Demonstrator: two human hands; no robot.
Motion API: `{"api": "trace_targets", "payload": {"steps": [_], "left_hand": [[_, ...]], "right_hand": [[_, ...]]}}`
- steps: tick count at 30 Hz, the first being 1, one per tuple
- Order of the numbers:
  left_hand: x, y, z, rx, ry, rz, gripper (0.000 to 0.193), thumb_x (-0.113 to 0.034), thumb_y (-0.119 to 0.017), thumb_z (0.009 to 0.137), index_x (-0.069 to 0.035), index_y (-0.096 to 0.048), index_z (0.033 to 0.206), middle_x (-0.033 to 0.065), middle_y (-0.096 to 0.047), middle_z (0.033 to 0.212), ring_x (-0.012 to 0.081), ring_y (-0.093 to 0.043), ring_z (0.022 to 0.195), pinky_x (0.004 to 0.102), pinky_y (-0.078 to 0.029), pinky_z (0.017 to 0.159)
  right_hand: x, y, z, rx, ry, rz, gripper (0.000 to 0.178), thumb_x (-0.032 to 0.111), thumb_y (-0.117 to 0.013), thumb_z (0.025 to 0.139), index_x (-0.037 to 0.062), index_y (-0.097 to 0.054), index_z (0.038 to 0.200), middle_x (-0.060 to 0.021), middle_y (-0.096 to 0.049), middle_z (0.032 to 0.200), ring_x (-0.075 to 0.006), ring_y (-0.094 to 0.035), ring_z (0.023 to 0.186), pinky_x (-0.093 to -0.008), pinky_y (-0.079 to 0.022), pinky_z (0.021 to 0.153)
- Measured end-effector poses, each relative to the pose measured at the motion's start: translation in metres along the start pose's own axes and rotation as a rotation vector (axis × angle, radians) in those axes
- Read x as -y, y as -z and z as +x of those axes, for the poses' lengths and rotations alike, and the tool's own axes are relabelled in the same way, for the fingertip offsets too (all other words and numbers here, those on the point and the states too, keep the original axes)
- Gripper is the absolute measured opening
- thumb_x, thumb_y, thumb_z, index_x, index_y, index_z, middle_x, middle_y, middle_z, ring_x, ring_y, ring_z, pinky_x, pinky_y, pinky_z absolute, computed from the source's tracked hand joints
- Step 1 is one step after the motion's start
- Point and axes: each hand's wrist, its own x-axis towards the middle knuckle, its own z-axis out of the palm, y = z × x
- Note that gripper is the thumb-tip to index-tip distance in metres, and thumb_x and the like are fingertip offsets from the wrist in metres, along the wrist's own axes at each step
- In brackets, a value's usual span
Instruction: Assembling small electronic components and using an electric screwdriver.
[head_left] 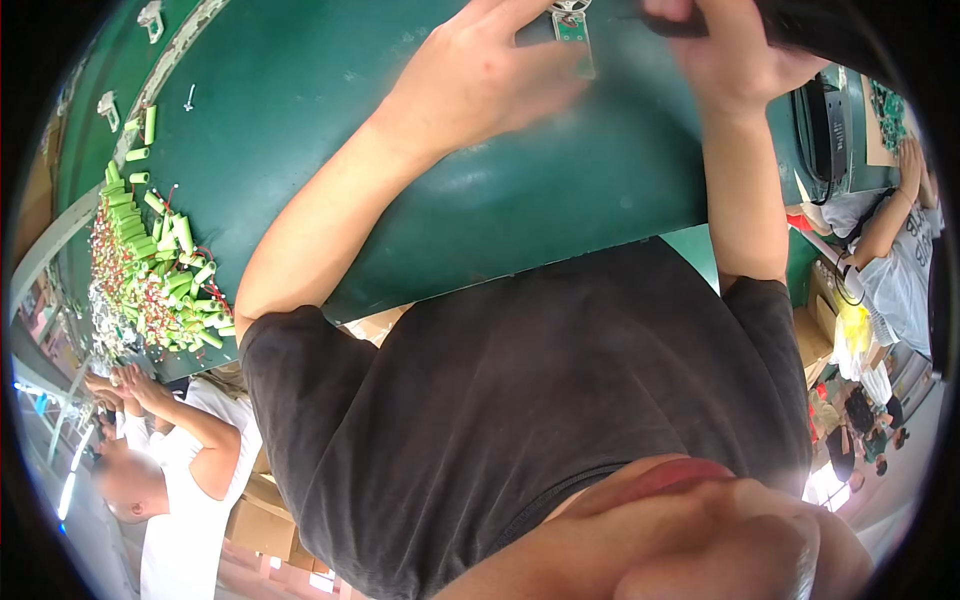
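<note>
At the top edge, my left hand [485,75] is closed around the side of a small part with a green circuit board [571,28] and a round metal piece at its upper end. The thumb is smeared by motion along the board, and the fingertips are partly cut off. To the right, my right hand [735,60] is raised with its fingers curled against a black object [825,30]. That object is blurred and runs out of the picture, so its kind cannot be made out. Both forearms reach over the green tabletop [520,210].
Green cylindrical battery cells [170,270] with red wires lie heaped at the left. A small metal piece [190,97] lies beside them. A black box-shaped device with a cable [825,130] stands at the right. Co-workers sit at lower left [190,480] and right [895,270].
</note>
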Motion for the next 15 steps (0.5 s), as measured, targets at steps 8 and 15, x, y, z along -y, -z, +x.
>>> {"api": "trace_targets", "payload": {"steps": [8,15], "left_hand": [[0.022,-0.027,-0.018,-0.16,-0.191,0.084,0.021,-0.016,-0.081,0.079,0.0,-0.076,0.092,0.0301,-0.051,0.144,0.0446,-0.053,0.133,0.0441,-0.048,0.108],[0.01,-0.016,-0.013,-0.036,-0.059,0.014,0.022,-0.017,-0.08,0.08,0.0,-0.077,0.093,0.0294,-0.051,0.141,0.0444,-0.053,0.132,0.0445,-0.048,0.107]], "right_hand": [[-0.021,-0.021,-0.004,-0.035,0.021,0.312,0.079,-0.001,-0.063,0.091,0.0102,-0.02,0.157,-0.01,-0.052,0.103,-0.01,-0.055,0.058,-0.0215,-0.05,0.054],[-0.016,-0.02,-0.01,0.014,-0.039,0.025,0.075,-0.003,-0.061,0.091,0.0081,-0.023,0.155,-0.011,-0.053,0.103,-0.0097,-0.055,0.06,-0.0214,-0.05,0.054]]}}
